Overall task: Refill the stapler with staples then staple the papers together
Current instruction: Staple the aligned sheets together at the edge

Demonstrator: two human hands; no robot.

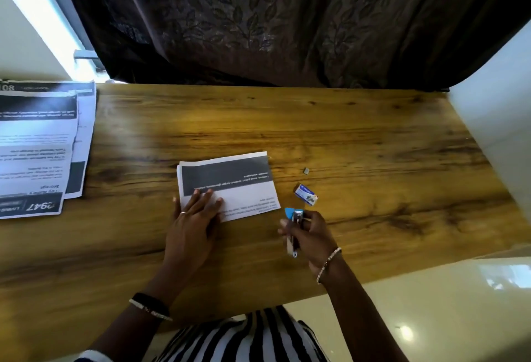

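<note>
While left hand pins papers, right hand grips stapler.

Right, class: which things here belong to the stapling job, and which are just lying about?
Job:
stapler in right hand
folded papers under left hand
staple box
loose staples

Lying about:
printed sheets at the table's left edge
curtain

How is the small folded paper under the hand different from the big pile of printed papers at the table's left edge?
The small folded printed paper lies mid-table, pinned by the left hand; the big pile of printed papers sits untouched at the left edge. The folded paper looks neat and compact; the pile is larger and fanned unevenly. Both are white sheets with dark bands and print.
</note>
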